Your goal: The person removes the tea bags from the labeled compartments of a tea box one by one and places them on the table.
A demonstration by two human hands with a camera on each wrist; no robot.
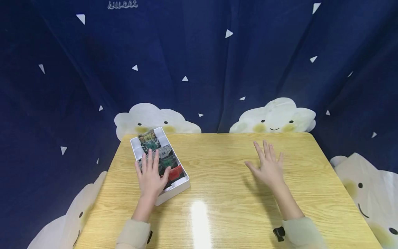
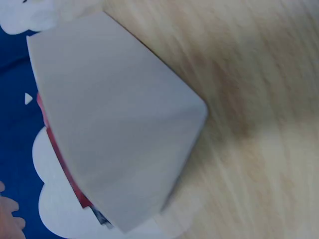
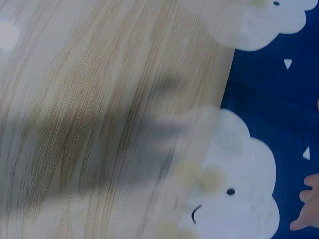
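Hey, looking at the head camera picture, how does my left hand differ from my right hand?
Your left hand is over the white box and its packets; your right hand is over the wooden tabletop. The left hand's forearm slants rightward in the picture, the right hand's leftward. Both have spread fingers and grip nothing.

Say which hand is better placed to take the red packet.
Probably the left hand: it is over the white box, close to the red packet, while the right hand hovers over the table, away from both.
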